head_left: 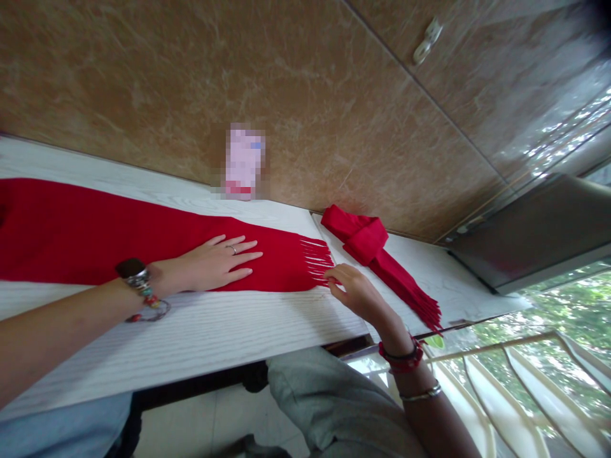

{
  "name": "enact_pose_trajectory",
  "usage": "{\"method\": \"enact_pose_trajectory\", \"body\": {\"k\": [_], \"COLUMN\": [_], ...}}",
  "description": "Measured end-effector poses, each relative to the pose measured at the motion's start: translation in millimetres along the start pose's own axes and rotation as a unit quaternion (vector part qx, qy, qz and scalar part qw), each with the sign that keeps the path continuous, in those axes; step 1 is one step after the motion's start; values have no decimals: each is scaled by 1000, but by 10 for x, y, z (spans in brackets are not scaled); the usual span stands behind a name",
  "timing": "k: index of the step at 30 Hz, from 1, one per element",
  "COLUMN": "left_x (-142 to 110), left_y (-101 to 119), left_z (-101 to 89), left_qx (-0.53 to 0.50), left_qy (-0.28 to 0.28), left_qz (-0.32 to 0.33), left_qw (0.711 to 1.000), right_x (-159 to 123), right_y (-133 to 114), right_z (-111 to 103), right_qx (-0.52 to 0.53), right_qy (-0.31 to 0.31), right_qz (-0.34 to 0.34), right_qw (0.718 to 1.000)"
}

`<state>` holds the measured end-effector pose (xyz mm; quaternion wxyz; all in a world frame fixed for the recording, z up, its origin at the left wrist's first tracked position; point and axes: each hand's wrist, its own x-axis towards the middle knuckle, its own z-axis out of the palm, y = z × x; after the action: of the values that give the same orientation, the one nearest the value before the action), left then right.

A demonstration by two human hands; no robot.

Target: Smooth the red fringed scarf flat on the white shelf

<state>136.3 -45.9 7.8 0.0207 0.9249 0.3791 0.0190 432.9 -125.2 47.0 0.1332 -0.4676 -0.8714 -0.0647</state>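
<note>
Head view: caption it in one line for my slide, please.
Left hand spread on a flat red scarf, right hand at its fringe, a folded second scarf beyond.

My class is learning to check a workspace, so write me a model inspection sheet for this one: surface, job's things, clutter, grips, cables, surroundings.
Surface: white wood-grain tabletop, a seam crossing it.
Job's things: flat red scarf, laid lengthwise, its fringe toward the right.
Clutter: folded red scarf, fringed, right of the flat one; pink item by the wall, pixelated, so unreadable.
Grips: left hand rests open on the flat scarf; right hand is at the fringe, whether pinching strands unclear.
Cables: nothing seen for certain; a small white object on the wall is too unclear to identify.
Surroundings: brown marbled wall; green foliage at right.
</note>
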Motion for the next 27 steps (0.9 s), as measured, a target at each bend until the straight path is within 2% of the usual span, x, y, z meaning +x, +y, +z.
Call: {"method": "enact_pose_trajectory", "body": {"k": [7,15,21,27], "left_x": [1,8,13,13], "left_y": [-31,-22,-34,-40], "left_z": [29,26,59,66], "left_qx": [-4,-2,1,0], "left_qy": [15,11,19,25], "left_qz": [13,8,6,10], "left_qw": [1000,1000,1000,1000], "right_x": [-9,-19,1,-3], "right_y": [-54,7,32,31], "right_z": [-18,44,68,86], "right_qx": [42,27,8,26], "right_qy": [-83,-70,-16,-2], "right_qz": [12,2,28,45], "right_qw": [996,997,999,999]}}
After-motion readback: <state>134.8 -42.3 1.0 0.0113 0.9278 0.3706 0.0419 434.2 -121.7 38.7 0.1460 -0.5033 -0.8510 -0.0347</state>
